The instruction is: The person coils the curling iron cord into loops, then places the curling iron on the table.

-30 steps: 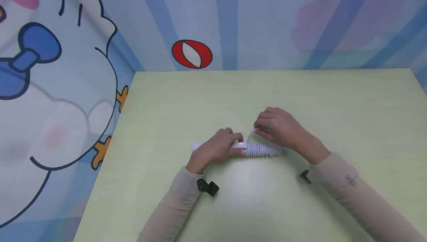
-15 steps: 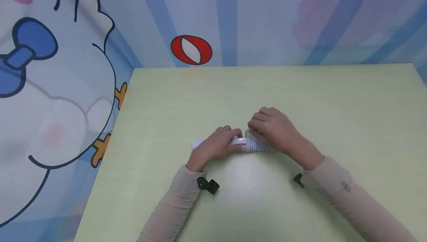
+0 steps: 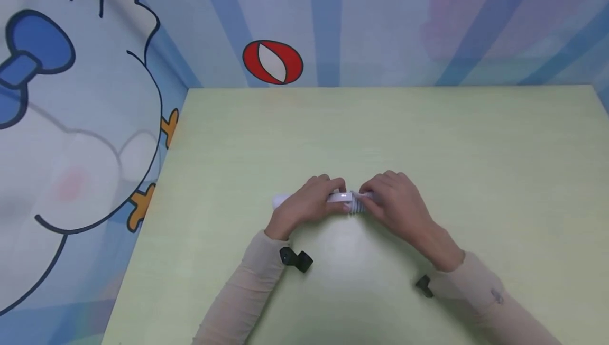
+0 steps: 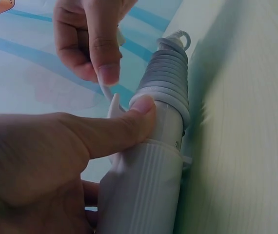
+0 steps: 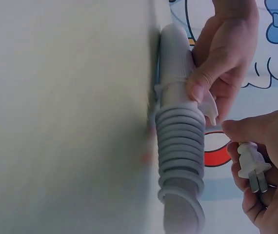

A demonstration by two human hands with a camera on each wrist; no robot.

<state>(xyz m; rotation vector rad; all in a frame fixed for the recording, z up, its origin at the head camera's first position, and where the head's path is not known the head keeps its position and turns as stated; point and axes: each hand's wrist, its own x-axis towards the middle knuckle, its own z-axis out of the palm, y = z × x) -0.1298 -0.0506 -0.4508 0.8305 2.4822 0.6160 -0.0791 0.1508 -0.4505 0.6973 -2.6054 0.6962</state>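
Observation:
A white curling iron lies sideways on the table, its cord wound in several turns round the barrel. My left hand grips it where the handle meets the barrel, the thumb pressing from the near side beside the clamp lever. My right hand is close at the coil's right, pinching the cord's free end between thumb and fingers. In the right wrist view, the two-pin plug sits within its curled fingers. In the head view this hand hides the barrel's tip.
The pale green table spreads around both hands. Behind it stands a blue striped backdrop with a printed red ball, and a cartoon-printed wall rises along the left side. Small black cameras are worn at the wrists.
My right hand has come down from above the coil to its right side, drawing the cord's end lower. The left hand keeps its grip. The head view has tilted slightly downward.

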